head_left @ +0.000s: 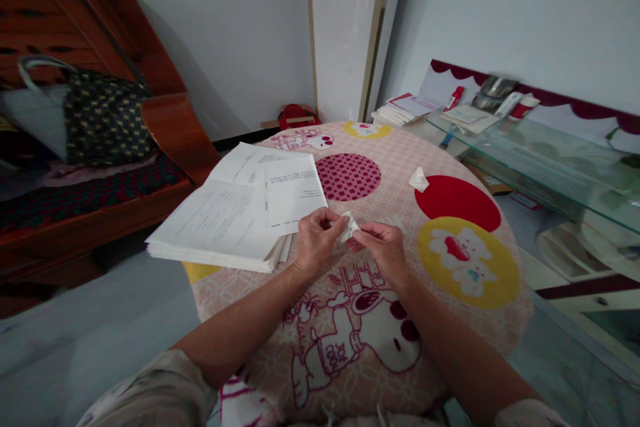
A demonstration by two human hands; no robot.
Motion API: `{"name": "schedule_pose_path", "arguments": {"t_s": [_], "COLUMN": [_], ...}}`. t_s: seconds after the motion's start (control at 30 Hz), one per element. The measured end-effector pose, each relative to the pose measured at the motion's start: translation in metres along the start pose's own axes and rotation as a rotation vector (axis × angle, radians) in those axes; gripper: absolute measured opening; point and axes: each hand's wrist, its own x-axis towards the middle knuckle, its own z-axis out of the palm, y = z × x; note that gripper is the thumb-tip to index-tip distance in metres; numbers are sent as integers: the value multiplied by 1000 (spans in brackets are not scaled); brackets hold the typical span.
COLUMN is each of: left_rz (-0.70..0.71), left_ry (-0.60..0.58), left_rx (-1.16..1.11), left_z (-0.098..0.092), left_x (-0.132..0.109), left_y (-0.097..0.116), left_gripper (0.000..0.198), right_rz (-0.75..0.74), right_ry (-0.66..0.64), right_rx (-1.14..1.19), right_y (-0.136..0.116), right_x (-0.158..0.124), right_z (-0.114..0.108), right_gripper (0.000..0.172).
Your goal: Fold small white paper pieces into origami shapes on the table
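A small folded piece of white paper point(349, 227) is pinched between my two hands above the middle of the round table. My left hand point(318, 237) grips its left side with thumb and fingers. On the other side, my right hand point(383, 244) holds the lower right edge between thumb and fingertips. Another small folded white paper point(419, 179) sits on the tablecloth beside the red circle, beyond my right hand. Left of my hands lies a thick stack of printed sheets point(210, 227), with a loose printed sheet point(293, 190) on its right part.
The patterned tablecloth point(395, 150) covers the round table. A glass shelf point(540, 160) with a red bottle point(454, 99) and papers stands at the right. On the left is a wooden bench point(175, 127) with a dark patterned bag point(107, 117). A white cabinet-like unit point(345, 33) stands behind.
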Motion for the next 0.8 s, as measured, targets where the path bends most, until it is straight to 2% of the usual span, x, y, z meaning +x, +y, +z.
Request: {"name": "schedule_pose_path", "arguments": {"t_s": [0.33, 0.4, 0.6, 0.8], "left_rz": [22, 4, -67, -73], "left_ry": [-24, -66, -318, -337], "left_rx": [18, -34, -357, -411], "left_z": [2, 1, -4, -8], "left_x": [-2, -1, 4, 10], "left_y": [-8, -6, -3, -9], "left_gripper": [27, 27, 32, 33], "right_rz": [-10, -17, -15, -37], "right_ry": [4, 8, 38, 23], "right_rx": [-51, -40, 36, 50], "right_y": [0, 0, -2, -4], "right_x": [-2, -2, 0, 1], "right_z": [-1, -1, -7, -11], "right_gripper": [22, 22, 20, 21]}}
